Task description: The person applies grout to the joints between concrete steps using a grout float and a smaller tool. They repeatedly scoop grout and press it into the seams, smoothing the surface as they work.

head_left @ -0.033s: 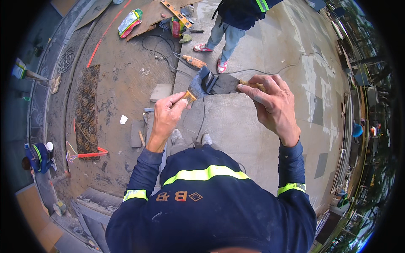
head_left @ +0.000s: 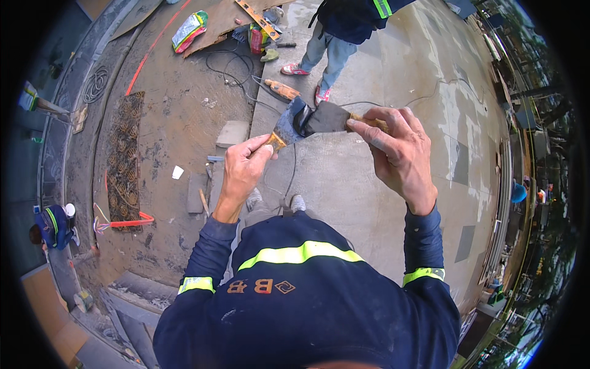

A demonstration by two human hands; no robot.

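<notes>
My left hand (head_left: 244, 169) pinches the wooden handle of a putty knife (head_left: 286, 128), whose broad blade points up and to the right. Between finger and thumb, my right hand (head_left: 399, 147) grips the wooden handle of a second putty knife (head_left: 332, 118) with a grey-smeared blade pointing left. A lump of dark, wet-looking paste (head_left: 301, 120) sits on the left blade's edge, where the two blades meet or nearly meet. Both tools are held up in front of me, above the paving.
Ahead stands a person in jeans (head_left: 335, 52). An angle grinder-like orange tool (head_left: 282, 90) lies with its cable on the slabs. A spirit level (head_left: 257, 19) and a colourful bag (head_left: 190, 31) lie farther off. Left are a patterned dark strip (head_left: 126, 160) and another crouching person (head_left: 54, 227).
The right putty knife's blade has turned slightly, showing more of its grey-coated face against the left blade. Both hands stay in nearly the same place.
</notes>
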